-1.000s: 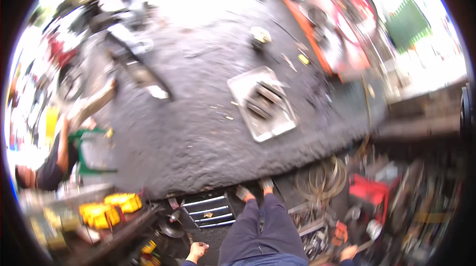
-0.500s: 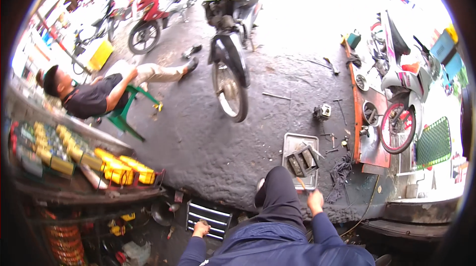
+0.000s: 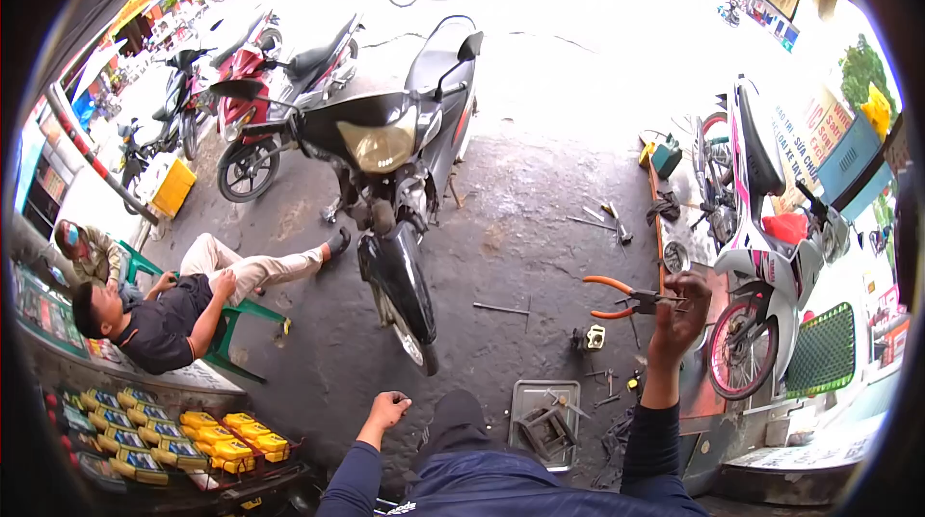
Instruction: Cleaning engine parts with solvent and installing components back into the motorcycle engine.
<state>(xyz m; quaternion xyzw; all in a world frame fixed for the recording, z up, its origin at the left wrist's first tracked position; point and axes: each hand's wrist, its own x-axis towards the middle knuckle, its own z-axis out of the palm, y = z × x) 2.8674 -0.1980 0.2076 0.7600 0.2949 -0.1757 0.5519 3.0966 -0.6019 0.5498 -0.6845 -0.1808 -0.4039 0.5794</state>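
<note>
My right hand (image 3: 680,319) is raised at the right, closed around the jaw end of pliers (image 3: 617,301). Their two orange handles stick out to the left, spread apart. Low at the centre, my left hand (image 3: 388,413) is held in the air with its fingers curled in, and nothing shows in it. Between my hands on the ground lies a shallow metal tray (image 3: 520,394) holding a dark, boxy metal part (image 3: 547,432) and a few small tools. Ahead stands a black motorbike (image 3: 395,266), its front wheel toward me.
A small engine part (image 3: 590,337) and a T-handle wrench (image 3: 506,309) lie on the ground. A white motorbike with a pink wheel (image 3: 744,348) stands right. Left, a person (image 3: 164,324) sits on a green chair (image 3: 226,339), beside a rack of yellow boxes (image 3: 226,445).
My right hand has risen from beside the tray, with the orange-handled pliers. My left hand has come away from the black-and-silver rack. The view has tilted up, showing more of the street.
</note>
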